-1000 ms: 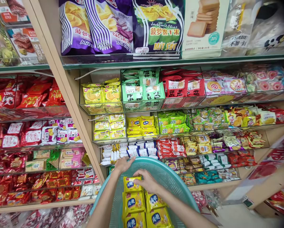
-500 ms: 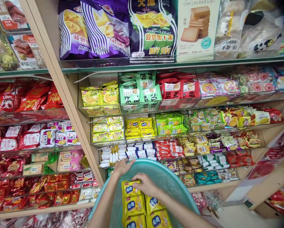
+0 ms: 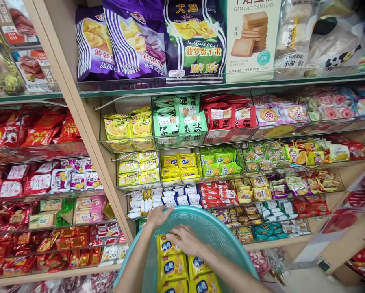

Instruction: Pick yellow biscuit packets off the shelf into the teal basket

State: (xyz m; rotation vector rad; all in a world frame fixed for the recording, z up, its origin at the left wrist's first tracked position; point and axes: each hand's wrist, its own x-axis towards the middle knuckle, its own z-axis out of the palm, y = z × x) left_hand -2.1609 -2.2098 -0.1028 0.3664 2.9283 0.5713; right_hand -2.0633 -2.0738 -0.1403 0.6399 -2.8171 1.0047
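A teal plastic basket with perforated walls stands below the shelves, tilted toward me. My left hand is closed over its far rim. Inside, yellow snack packets with blue labels lie in two columns. My right hand is over the far end of these rows, its fingers curled onto the far-left yellow packet. The right palm and forearm cover part of the right column. Similar yellow packets sit in a shelf bin straight ahead.
Tiered clear bins of wrapped snacks rise in front of me. Larger chip bags and a biscuit box stand on the glass shelf above. A wooden upright divides off red-packaged snacks at left.
My right hand has shifted slightly down onto the far yellow packets. My left hand stays on the basket rim. The camera view has moved only a little.
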